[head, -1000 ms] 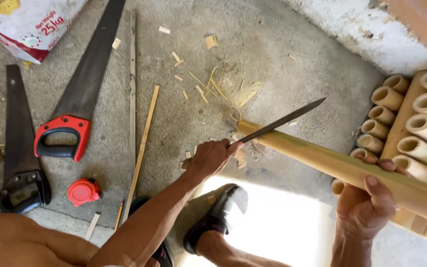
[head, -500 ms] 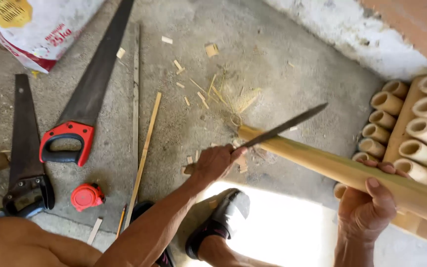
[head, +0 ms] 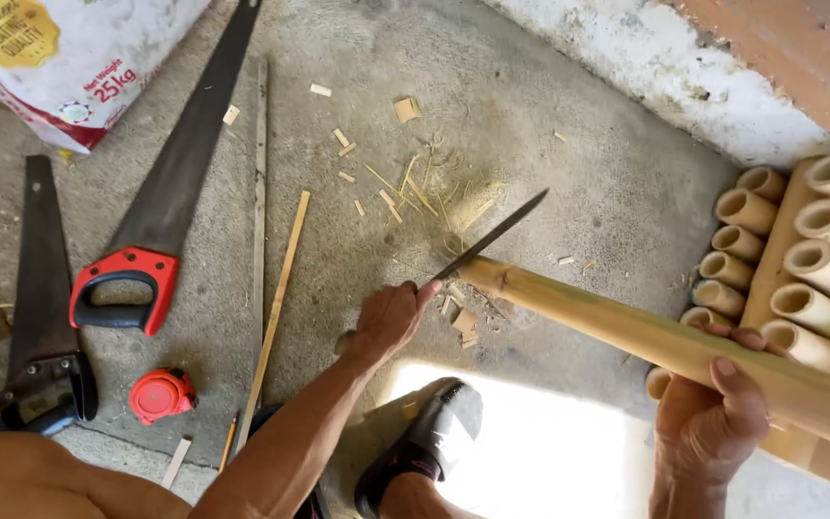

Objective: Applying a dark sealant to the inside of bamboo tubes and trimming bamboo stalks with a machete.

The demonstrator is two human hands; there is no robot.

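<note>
While the right hand [head: 713, 423] grips the bamboo pole [head: 665, 341], the left hand [head: 391, 317] holds a knife [head: 490, 235] against its end.

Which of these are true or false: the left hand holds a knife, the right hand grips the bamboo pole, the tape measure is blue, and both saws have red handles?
1. The left hand holds a knife. True.
2. The right hand grips the bamboo pole. True.
3. The tape measure is blue. False: it is red.
4. Both saws have red handles. False: the larger saw has a red handle, the smaller saw a dark one.
</note>
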